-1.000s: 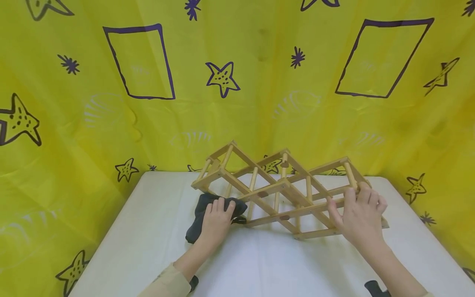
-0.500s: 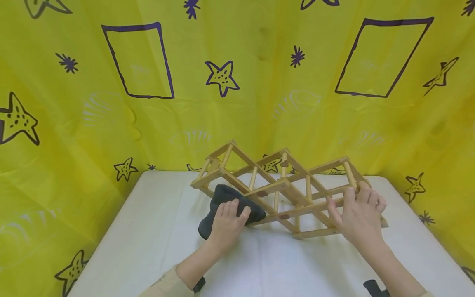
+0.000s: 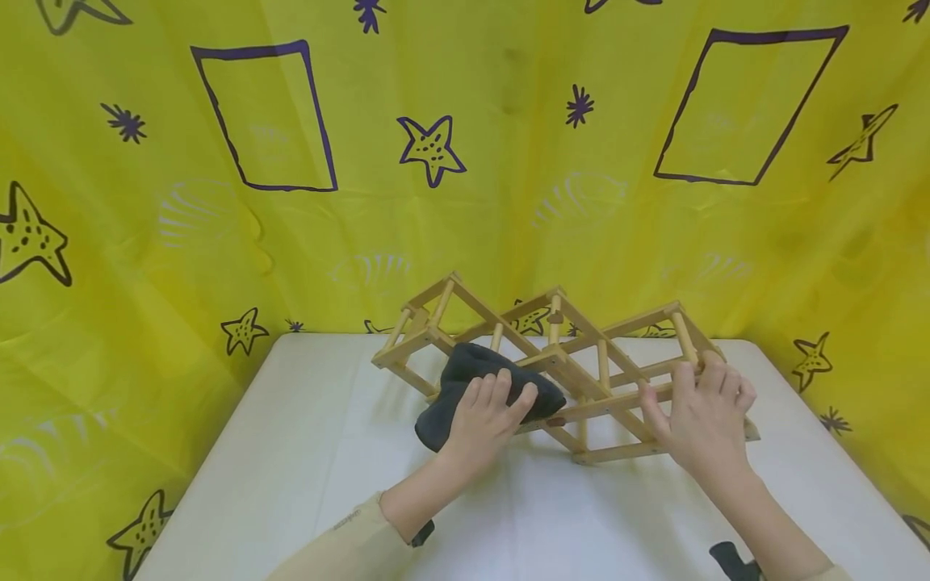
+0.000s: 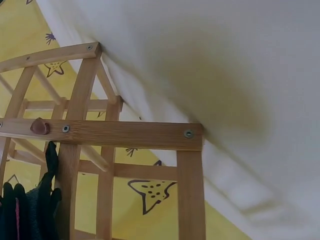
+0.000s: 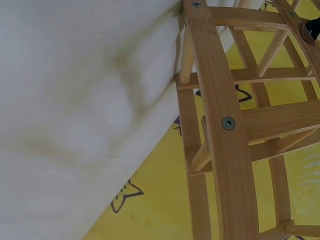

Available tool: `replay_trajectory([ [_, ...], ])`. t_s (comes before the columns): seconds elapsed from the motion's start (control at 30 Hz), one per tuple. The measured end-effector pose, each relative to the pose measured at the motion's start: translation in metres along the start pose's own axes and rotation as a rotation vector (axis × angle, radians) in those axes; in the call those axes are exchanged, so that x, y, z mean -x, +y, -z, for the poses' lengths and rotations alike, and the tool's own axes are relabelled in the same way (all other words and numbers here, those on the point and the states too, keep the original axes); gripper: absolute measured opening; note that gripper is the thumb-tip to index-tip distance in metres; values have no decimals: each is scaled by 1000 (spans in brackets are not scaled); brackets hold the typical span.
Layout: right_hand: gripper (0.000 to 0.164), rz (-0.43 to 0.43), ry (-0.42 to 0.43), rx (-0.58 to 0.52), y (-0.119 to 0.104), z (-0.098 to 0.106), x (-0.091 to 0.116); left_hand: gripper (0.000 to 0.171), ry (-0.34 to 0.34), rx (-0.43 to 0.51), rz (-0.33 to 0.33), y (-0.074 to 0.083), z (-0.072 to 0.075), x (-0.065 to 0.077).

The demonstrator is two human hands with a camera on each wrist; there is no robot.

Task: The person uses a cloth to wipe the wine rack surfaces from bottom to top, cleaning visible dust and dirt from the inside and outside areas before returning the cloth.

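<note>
A light wooden rack of crossed slats and round dowels (image 3: 577, 378), like a folding wine rack, stands across the table in the head view. My left hand (image 3: 479, 424) holds a dark cloth (image 3: 445, 407) against its front, left of the middle. The cloth covers some of the slats there. At the right end, my right hand (image 3: 703, 420) grips the rack with thumb and fingers around its upper bars. Part of the dark cloth (image 4: 35, 212) hangs beside a slat in the left wrist view. Screwed slats of the rack (image 5: 227, 160) fill the right side of the right wrist view.
The rack rests on a white table (image 3: 291, 484). Behind it hangs a yellow curtain (image 3: 508, 234) with drawn stars and frames, close to the rack's back. Dark pieces show under both wrists, one by the right forearm (image 3: 785, 520).
My left hand has slid the dark cloth to the right along the rack's front, uncovering the slats at the left. The right hand and the rack stay in place.
</note>
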State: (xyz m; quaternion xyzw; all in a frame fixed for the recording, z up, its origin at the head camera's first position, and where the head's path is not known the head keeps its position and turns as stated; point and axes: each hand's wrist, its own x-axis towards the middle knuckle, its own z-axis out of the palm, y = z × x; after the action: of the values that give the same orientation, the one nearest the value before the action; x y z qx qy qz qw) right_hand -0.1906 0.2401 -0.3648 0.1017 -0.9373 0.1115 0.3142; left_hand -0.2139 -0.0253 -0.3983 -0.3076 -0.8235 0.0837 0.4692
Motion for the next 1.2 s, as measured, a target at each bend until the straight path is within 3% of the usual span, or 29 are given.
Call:
replay_trajectory([
  [0.13, 44, 10, 12, -8, 1, -1, 0, 49, 15, -41, -1, 4, -4, -7],
  [0.27, 47, 35, 38, -18, 2, -3, -1, 47, 46, -15, 11, 5, -9, -11],
  [0.43, 51, 56, 69, -30, 3, -4, -1, 24, 141, 42, 43, 5, -14, -11],
  [0.53, 51, 57, 82, -35, 3, -5, -1, 20, 174, 36, 48, 5, -17, -12],
  [0.77, 55, 70, 114, -38, 5, -7, -1, 37, 174, 18, 44, 6, -19, -15],
  [1.0, 54, 71, 111, -41, 5, -7, -1, 17, 200, -2, 27, 5, -18, -17],
  [1.2, 55, 58, 113, -32, 4, -7, -2, 16, 170, -8, 33, 2, -19, -11],
])
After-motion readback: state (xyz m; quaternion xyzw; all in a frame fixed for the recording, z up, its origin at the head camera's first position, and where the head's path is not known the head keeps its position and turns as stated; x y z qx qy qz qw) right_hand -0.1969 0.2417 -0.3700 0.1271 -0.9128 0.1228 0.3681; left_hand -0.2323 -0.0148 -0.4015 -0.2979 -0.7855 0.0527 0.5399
